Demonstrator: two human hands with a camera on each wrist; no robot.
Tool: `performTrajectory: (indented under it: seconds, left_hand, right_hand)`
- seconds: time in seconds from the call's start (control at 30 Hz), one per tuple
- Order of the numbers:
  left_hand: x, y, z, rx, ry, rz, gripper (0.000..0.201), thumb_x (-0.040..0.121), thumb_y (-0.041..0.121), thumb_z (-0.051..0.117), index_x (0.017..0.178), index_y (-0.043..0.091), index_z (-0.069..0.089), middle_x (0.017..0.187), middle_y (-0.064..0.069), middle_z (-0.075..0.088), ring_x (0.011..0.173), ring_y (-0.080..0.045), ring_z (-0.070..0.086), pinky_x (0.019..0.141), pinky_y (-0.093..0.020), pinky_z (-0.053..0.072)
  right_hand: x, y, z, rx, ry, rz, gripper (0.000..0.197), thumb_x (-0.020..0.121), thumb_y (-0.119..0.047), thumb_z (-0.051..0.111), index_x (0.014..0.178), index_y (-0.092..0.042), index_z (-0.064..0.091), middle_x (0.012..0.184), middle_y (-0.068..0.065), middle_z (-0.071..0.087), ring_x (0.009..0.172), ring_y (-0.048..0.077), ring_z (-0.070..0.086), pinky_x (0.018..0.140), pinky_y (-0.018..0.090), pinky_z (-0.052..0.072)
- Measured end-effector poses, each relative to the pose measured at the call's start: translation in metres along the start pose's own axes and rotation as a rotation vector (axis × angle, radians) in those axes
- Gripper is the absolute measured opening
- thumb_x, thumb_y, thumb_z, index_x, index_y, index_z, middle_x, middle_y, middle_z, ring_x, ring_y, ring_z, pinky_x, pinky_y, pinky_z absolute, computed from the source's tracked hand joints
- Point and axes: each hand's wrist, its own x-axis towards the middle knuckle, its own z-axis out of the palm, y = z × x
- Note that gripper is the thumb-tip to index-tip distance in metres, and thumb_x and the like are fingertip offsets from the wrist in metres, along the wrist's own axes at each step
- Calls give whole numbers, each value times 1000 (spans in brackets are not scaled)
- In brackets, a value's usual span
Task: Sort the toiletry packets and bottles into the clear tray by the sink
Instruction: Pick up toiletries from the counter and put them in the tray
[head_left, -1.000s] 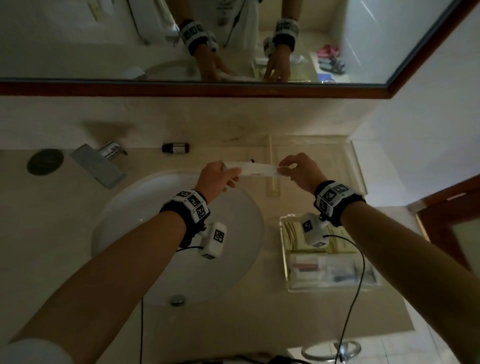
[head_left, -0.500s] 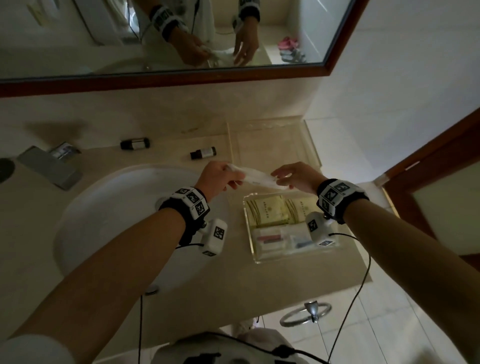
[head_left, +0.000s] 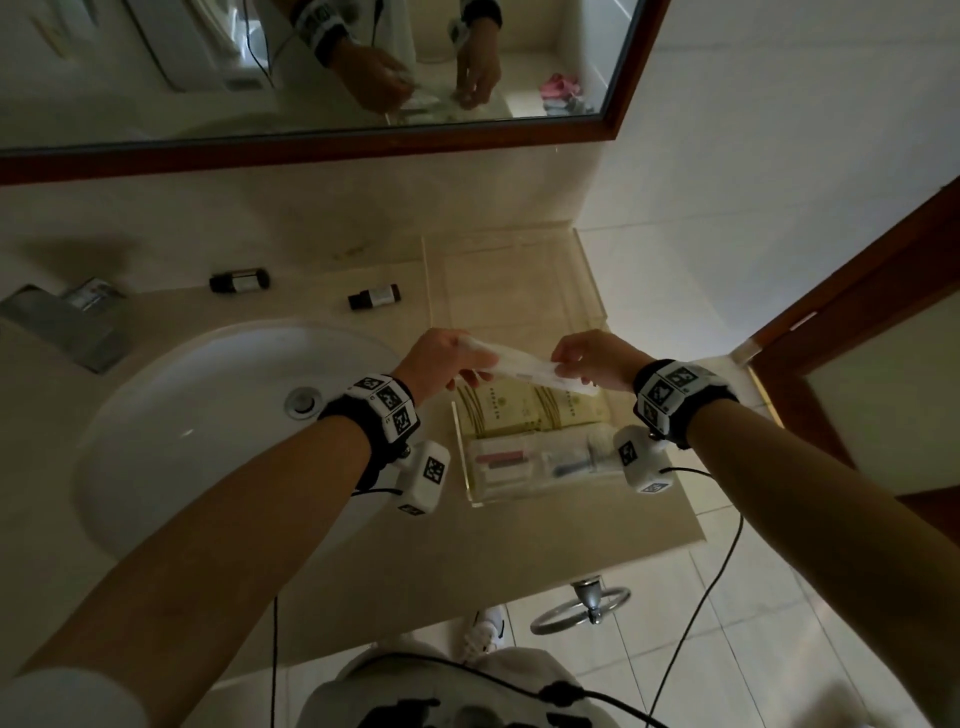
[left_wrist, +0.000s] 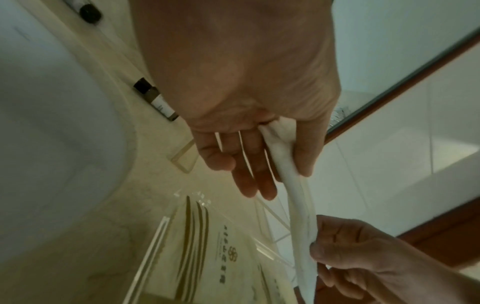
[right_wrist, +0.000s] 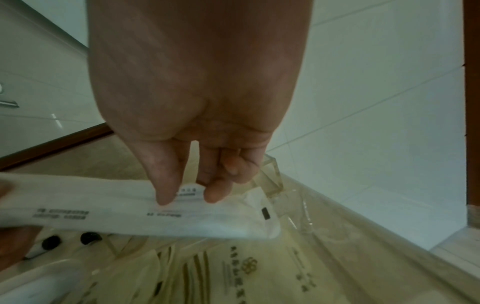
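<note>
A long white packet is stretched between my two hands above the clear tray. My left hand pinches its left end between thumb and fingers. My right hand pinches the right end. The tray holds cream packets at the back and white packets with red and blue items at the front. Two small dark bottles lie on the counter behind the sink.
The round white sink is left of the tray, with a metal faucet at far left. A second clear tray stands against the back wall. A mirror hangs above. The counter's front edge and tiled floor lie below.
Both hands carried the white packet rightwards from above the sink's edge to above the clear tray. The view swung right with them.
</note>
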Motion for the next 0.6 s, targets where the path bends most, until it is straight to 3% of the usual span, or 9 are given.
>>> performTrajectory:
  seconds: [0.1,0.17,0.23,0.3,0.5,0.6]
  left_hand:
    - [1,-2,7,188,-26,-9,17,82,19,71,72,6,65,63,-4,58,52,-10,49,51,-22,36]
    - [1,-4,12,266,-65,-2,15,81,15,71,68,9,64,62,0,56,54,-7,52,56,-22,39]
    - [0,-6,18,323,-88,9,9,81,16,70,87,9,70,78,-3,63,73,-12,59,69,-26,45]
    - [0,-9,23,386,-86,8,25,82,20,69,105,10,69,93,-3,65,87,-17,61,77,-27,46]
    - [0,-16,35,621,-159,-8,26,82,28,70,105,17,74,106,-2,71,99,-18,64,89,-31,51]
    - [-1,-16,38,712,-154,11,27,82,30,69,107,22,71,107,2,68,99,-17,63,86,-28,50]
  right_hand:
    - [-8,9,0,-45,-29,33,6,90,-15,60,94,-19,63,95,6,63,65,11,54,62,24,42]
    - [-13,15,1,-71,-46,50,6,89,-15,61,94,-19,63,92,5,62,68,13,55,59,22,41]
    - [-16,22,3,-110,-60,65,8,89,-17,61,96,-18,65,98,8,65,78,18,56,66,23,44]
    - [-18,27,5,-146,-71,77,14,89,-18,61,102,-17,68,107,9,66,87,21,55,80,28,45]
    - [-23,36,14,-242,-101,82,19,89,-21,62,107,-20,69,113,3,65,102,21,57,88,28,41]
    - [-24,37,18,-296,-122,76,19,89,-24,61,107,-24,69,115,1,65,103,22,57,92,31,42]
